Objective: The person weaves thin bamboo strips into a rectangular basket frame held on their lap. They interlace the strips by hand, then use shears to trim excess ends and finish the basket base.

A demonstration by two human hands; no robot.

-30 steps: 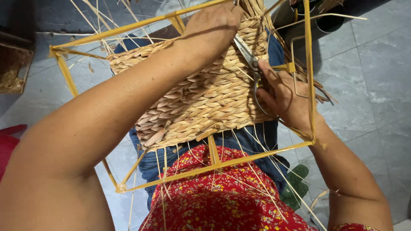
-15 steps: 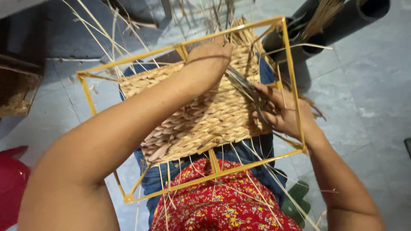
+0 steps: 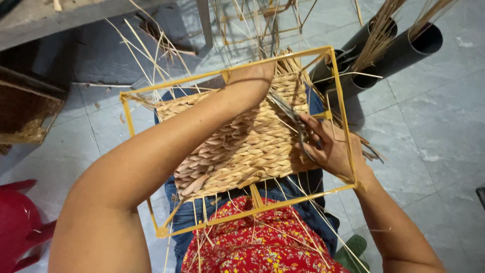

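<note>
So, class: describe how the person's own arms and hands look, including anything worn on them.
Both arms are bare, with no sleeves in view. The left hand and right hand wear no gloves; no rings, watch or bracelets are visible. The lower edge shows only red flowered cloth.

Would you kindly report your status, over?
Left hand pressing woven panel at far edge. Right hand gripping scissors. Loose straw ends around blades.
</note>
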